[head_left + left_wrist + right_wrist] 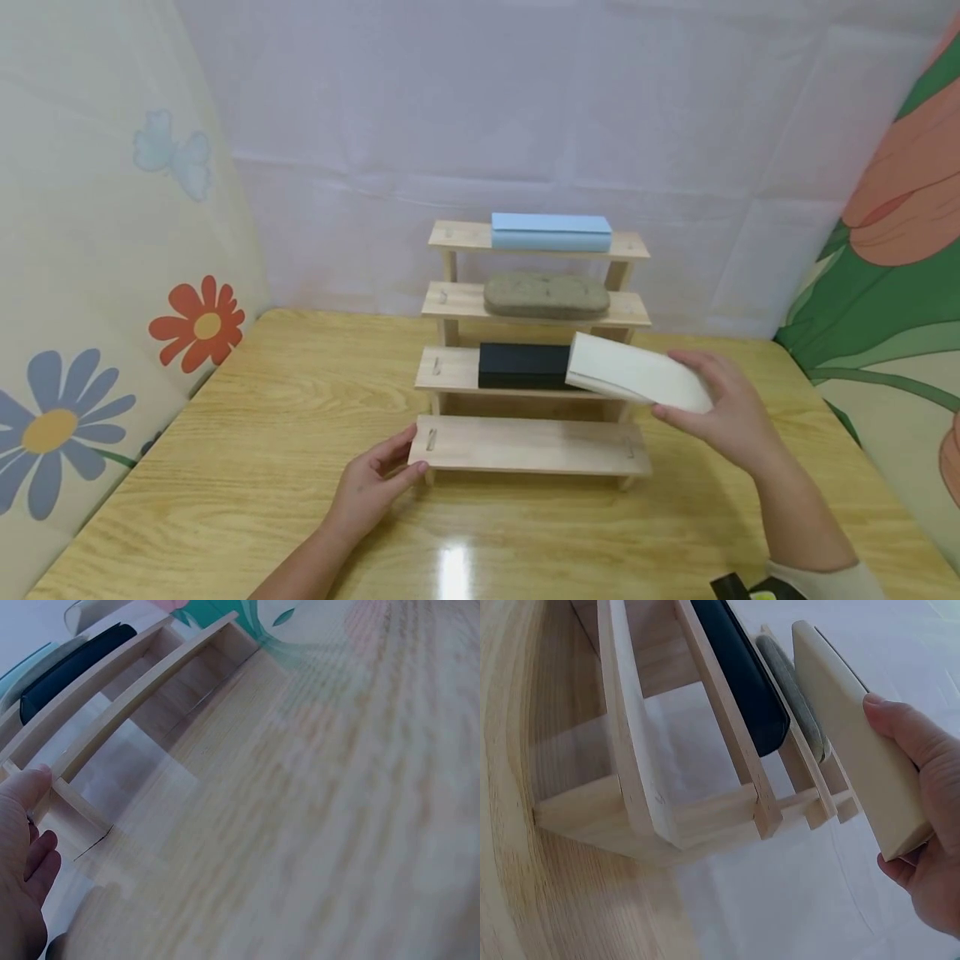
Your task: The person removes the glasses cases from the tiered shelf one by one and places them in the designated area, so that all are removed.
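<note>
A tiered wooden display stand [525, 444] with stepped shelves rises from the table. My left hand [367, 487] grips the left end of its lowest shelf, the thumb [34, 784] at the shelf's end. In my right hand [727, 408] is a cream-white glasses case [637, 371], pinched near its right end between thumb and fingers. The case tilts in the air in front of the stand's right side and, in the head view, covers the right part of a black glasses case [521, 365] on the second shelf from the bottom. The lowest shelf bears nothing.
Higher up the stand lie a grey-green padded case [546, 296] and, on the top shelf, a light blue glasses case [551, 233]. The wood-grain table [322, 392] spreads around the stand. White cloth [360, 108] hangs behind, with flower-printed cloths [892, 333] at both sides.
</note>
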Demonstrator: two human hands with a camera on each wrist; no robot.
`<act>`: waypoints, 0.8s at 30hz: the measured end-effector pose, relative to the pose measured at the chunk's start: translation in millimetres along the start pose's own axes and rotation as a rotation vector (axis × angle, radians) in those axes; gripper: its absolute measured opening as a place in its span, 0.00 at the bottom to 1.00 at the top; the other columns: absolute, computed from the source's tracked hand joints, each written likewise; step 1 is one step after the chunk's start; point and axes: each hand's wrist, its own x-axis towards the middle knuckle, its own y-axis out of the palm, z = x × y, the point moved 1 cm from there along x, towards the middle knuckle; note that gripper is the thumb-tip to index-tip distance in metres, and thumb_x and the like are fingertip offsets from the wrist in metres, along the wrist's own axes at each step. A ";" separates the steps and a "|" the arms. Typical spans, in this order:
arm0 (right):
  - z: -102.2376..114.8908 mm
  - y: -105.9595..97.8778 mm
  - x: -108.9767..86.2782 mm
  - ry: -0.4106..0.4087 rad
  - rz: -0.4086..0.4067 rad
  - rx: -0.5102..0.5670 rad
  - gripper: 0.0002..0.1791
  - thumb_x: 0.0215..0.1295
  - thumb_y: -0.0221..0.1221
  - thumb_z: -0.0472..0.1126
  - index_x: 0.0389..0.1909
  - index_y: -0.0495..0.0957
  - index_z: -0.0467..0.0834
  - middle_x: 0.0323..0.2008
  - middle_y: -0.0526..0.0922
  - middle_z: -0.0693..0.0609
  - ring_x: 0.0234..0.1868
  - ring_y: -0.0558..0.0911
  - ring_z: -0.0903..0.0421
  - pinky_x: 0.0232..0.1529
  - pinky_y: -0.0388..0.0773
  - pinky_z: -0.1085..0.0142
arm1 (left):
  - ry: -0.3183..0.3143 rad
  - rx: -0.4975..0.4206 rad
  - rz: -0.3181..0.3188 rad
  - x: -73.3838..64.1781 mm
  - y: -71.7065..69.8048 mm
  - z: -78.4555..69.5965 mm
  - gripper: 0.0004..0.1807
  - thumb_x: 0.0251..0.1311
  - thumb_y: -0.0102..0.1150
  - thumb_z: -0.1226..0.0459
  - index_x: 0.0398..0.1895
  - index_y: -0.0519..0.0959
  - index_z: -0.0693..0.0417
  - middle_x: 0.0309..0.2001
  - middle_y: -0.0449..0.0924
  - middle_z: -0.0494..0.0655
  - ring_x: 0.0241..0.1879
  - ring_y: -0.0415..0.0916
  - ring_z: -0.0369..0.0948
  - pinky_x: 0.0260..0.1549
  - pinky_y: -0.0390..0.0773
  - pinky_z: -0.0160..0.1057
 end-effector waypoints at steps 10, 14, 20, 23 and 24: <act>-18.7 -17.3 3.1 0.074 -0.026 -0.001 0.38 0.54 0.72 0.43 0.65 0.70 0.37 0.60 0.73 0.33 0.54 0.72 0.40 0.43 0.68 0.56 | -0.019 0.027 -0.006 0.2 0.3 -0.4 0.30 0.55 0.69 0.68 0.62 0.74 0.65 0.59 0.78 0.61 0.53 0.81 0.50 0.45 0.79 0.22; -29.8 -22.8 3.2 0.102 -0.039 0.005 0.38 0.55 0.71 0.43 0.65 0.69 0.36 0.62 0.71 0.32 0.55 0.70 0.39 0.43 0.67 0.56 | -0.015 0.028 -0.006 -0.4 0.4 -1.0 0.30 0.55 0.69 0.68 0.62 0.74 0.65 0.59 0.78 0.60 0.53 0.81 0.51 0.46 0.78 0.22; -42.4 -33.6 1.4 0.103 -0.077 -0.040 0.37 0.54 0.71 0.43 0.64 0.70 0.36 0.60 0.72 0.33 0.54 0.69 0.39 0.42 0.64 0.56 | -0.015 0.038 -0.008 -0.9 0.4 -2.0 0.29 0.55 0.69 0.67 0.62 0.74 0.64 0.58 0.79 0.60 0.53 0.81 0.49 0.45 0.78 0.21; -47.7 -40.5 -0.6 0.114 -0.095 -0.065 0.37 0.54 0.71 0.44 0.64 0.71 0.36 0.60 0.72 0.32 0.55 0.68 0.38 0.42 0.63 0.55 | -0.015 0.039 -0.009 -0.9 0.3 -2.1 0.29 0.55 0.69 0.67 0.62 0.74 0.64 0.58 0.79 0.60 0.53 0.81 0.49 0.46 0.78 0.22; -49.5 -42.9 -1.6 0.128 -0.094 -0.075 0.37 0.55 0.71 0.45 0.64 0.70 0.36 0.60 0.71 0.31 0.55 0.68 0.37 0.42 0.63 0.55 | -0.015 0.040 -0.008 -1.0 0.2 -2.0 0.29 0.55 0.70 0.67 0.62 0.74 0.64 0.58 0.79 0.59 0.53 0.81 0.49 0.46 0.78 0.22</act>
